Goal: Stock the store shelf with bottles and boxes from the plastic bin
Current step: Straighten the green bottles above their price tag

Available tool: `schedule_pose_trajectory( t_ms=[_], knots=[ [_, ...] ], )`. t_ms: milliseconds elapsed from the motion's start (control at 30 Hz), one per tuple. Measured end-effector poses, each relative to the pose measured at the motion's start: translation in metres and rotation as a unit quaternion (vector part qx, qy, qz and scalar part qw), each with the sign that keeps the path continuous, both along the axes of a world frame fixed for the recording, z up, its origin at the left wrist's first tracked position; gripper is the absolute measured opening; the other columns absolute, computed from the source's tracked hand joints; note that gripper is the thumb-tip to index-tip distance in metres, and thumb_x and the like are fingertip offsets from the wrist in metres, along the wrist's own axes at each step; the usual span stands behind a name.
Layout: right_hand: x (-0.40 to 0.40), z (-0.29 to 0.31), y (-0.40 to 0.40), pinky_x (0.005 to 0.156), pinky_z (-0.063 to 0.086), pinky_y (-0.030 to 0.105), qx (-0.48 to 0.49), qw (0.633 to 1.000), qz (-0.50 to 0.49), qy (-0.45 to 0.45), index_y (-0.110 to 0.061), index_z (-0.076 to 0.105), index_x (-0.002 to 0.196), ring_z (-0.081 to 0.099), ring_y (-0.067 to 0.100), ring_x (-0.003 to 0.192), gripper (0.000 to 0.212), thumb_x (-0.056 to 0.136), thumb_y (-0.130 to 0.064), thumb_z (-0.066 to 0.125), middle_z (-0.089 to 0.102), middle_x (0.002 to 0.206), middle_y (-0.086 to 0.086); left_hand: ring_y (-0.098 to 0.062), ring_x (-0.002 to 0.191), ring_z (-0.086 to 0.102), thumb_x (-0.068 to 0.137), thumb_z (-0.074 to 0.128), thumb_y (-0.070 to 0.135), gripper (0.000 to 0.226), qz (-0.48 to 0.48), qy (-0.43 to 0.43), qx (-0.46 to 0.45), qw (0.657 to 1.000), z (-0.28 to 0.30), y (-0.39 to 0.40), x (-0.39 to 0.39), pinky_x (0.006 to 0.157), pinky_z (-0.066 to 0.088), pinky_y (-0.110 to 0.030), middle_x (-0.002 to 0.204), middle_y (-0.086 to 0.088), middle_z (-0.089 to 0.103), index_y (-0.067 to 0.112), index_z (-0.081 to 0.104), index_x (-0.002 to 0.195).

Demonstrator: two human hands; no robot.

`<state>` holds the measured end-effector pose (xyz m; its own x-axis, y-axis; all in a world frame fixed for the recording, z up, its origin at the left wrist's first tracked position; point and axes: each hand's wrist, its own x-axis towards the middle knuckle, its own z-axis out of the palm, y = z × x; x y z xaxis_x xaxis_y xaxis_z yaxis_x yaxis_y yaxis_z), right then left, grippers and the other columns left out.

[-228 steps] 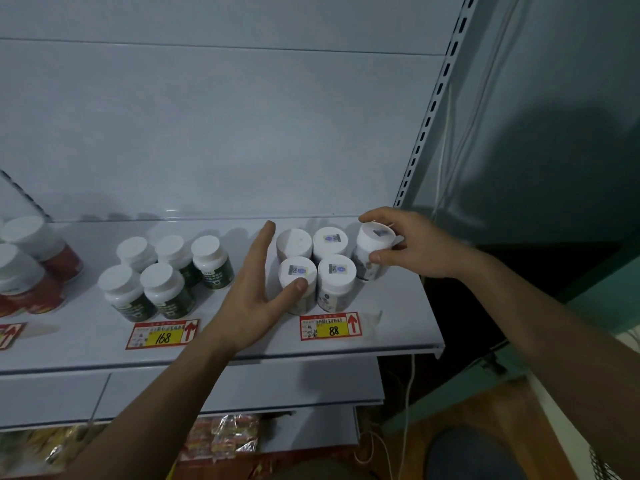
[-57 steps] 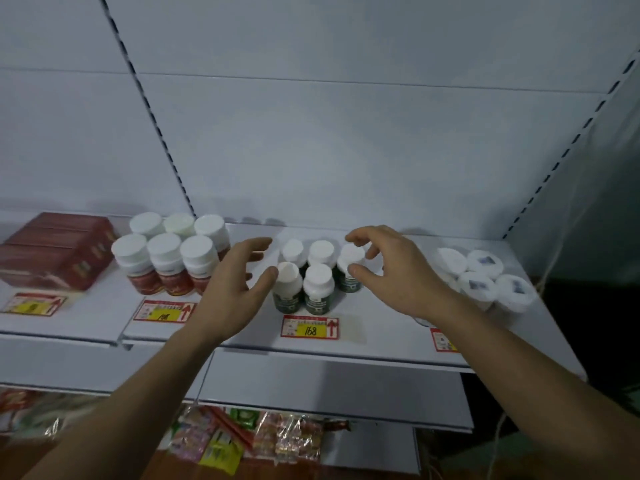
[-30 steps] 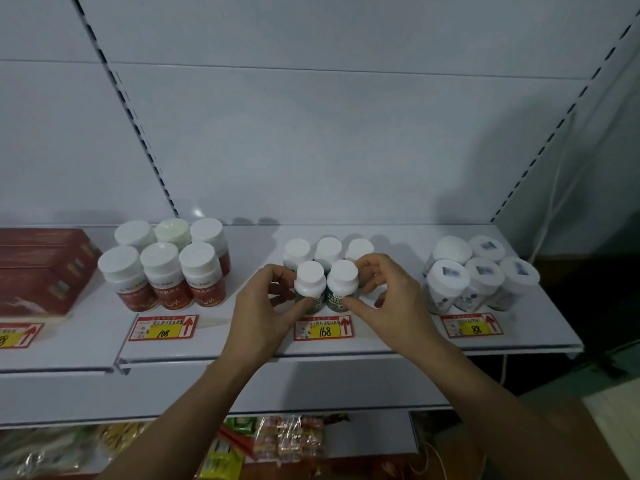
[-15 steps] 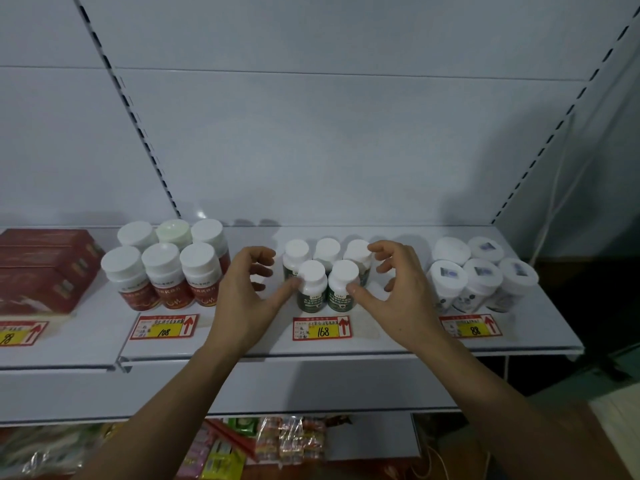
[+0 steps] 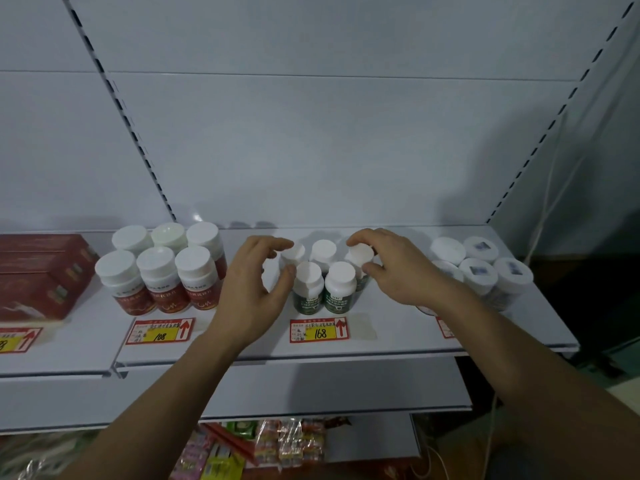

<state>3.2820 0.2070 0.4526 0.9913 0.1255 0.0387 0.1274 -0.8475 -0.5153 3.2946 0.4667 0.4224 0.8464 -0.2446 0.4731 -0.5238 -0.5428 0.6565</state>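
Several green-labelled bottles with white caps stand in two rows on the white shelf (image 5: 398, 337), above the price tag marked 168 (image 5: 318, 330). My left hand (image 5: 252, 289) pinches the cap of the back-left green bottle (image 5: 294, 253) between forefinger and thumb. My right hand (image 5: 398, 268) holds the back-right green bottle (image 5: 361, 253) the same way. The back-middle bottle (image 5: 323, 251) and the two front bottles (image 5: 308, 285) stand untouched between my hands. The plastic bin is out of view.
Red-labelled bottles (image 5: 156, 278) stand in a block to the left, and red boxes (image 5: 38, 275) lie at the far left. White jars (image 5: 481, 271) cluster to the right. A lower shelf (image 5: 311, 386) juts out below, with wrapped snack packs (image 5: 277, 441) under it.
Both hands have moved back from the two front green bottles to the rear row. Each now closes on an outer rear bottle. The bottles stay in place.
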Motion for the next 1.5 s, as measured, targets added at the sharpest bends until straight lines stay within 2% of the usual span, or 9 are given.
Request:
schedule_pose_trajectory(
  t_ms=[100,267,467,800,967,1133,1267,1367,1500],
  knots=[
    [-0.007,0.003,-0.010,0.094,0.049,0.035,-0.014,1.000,0.006,0.011,-0.034,0.052,0.130,0.057,0.012,0.104,0.039,0.097,-0.015,0.061,0.054,0.126,-0.011,0.002,0.099,0.054,0.093,0.067,0.024,0.025,0.002,-0.030,0.014,0.999,-0.009,-0.001,-0.009,0.079,0.040,-0.009,0.112,0.009,0.058,0.019,0.064,0.117],
    [-0.018,0.007,-0.016,0.087,0.046,0.027,-0.029,0.998,0.034,0.036,-0.036,0.050,0.128,0.058,0.005,0.097,0.037,0.098,-0.017,0.060,0.049,0.115,-0.014,0.005,0.096,0.055,0.091,0.071,0.026,0.027,-0.023,-0.019,0.027,0.999,-0.022,-0.005,-0.013,0.078,0.038,-0.003,0.115,0.007,0.059,0.019,0.066,0.116],
    [-0.020,0.012,-0.015,0.090,0.050,0.030,-0.014,0.998,0.042,0.044,-0.037,0.053,0.125,0.058,0.008,0.100,0.039,0.096,-0.013,0.062,0.054,0.117,-0.012,0.000,0.090,0.056,0.091,0.069,0.031,0.029,-0.019,0.003,0.047,0.999,-0.021,-0.006,-0.010,0.074,0.039,-0.005,0.113,0.009,0.061,0.021,0.065,0.117],
    [-0.024,0.015,-0.019,0.084,0.049,0.023,-0.023,0.997,0.049,0.049,-0.036,0.057,0.123,0.055,0.004,0.102,0.041,0.092,-0.012,0.067,0.057,0.115,-0.012,-0.007,0.084,0.060,0.087,0.076,0.026,0.032,-0.007,0.013,0.047,0.999,-0.020,-0.008,-0.012,0.073,0.039,-0.010,0.109,0.008,0.064,0.021,0.064,0.117],
    [-0.024,0.011,-0.010,0.089,0.054,0.036,-0.005,0.998,0.050,0.036,-0.037,0.057,0.120,0.056,0.009,0.104,0.041,0.090,-0.013,0.068,0.057,0.114,-0.011,-0.006,0.084,0.060,0.088,0.076,0.024,0.031,-0.007,0.008,0.042,0.999,-0.023,-0.005,-0.011,0.072,0.042,-0.011,0.111,0.006,0.064,0.020,0.064,0.117],
    [-0.022,0.008,0.000,0.091,0.055,0.039,0.008,0.998,0.048,0.034,-0.038,0.056,0.121,0.056,0.010,0.105,0.041,0.090,-0.015,0.070,0.057,0.115,-0.012,-0.007,0.083,0.061,0.087,0.077,0.023,0.031,-0.002,0.002,0.040,0.999,-0.024,0.006,-0.010,0.069,0.047,-0.015,0.112,0.004,0.065,0.018,0.065,0.116],
    [-0.022,0.011,0.006,0.100,0.046,0.035,0.004,0.999,0.037,-0.013,-0.037,0.054,0.128,0.050,0.009,0.117,0.041,0.090,-0.038,0.071,0.056,0.124,-0.015,-0.006,0.085,0.062,0.088,0.076,0.024,0.031,-0.011,-0.003,0.036,0.999,-0.024,0.010,-0.009,0.070,0.050,-0.018,0.111,0.006,0.064,0.020,0.064,0.117],
    [-0.022,0.019,0.025,0.092,0.042,0.032,-0.009,0.995,0.022,-0.100,-0.033,0.060,0.116,0.047,0.007,0.107,0.035,0.087,-0.049,0.072,0.060,0.109,-0.017,-0.006,0.085,0.062,0.088,0.074,0.025,0.030,-0.017,-0.010,0.031,0.999,-0.025,0.012,-0.009,0.070,0.052,-0.020,0.111,0.007,0.063,0.020,0.065,0.117],
    [-0.018,0.018,0.052,0.089,0.039,0.036,-0.116,0.986,0.020,-0.120,-0.029,0.060,0.102,0.046,0.012,0.101,0.039,0.081,-0.060,0.072,0.063,0.098,-0.014,-0.006,0.085,0.062,0.089,0.073,0.027,0.029,-0.021,-0.010,0.034,0.999,-0.025,0.012,-0.008,0.070,0.052,-0.020,0.112,0.007,0.064,0.020,0.065,0.116]
  ],
)
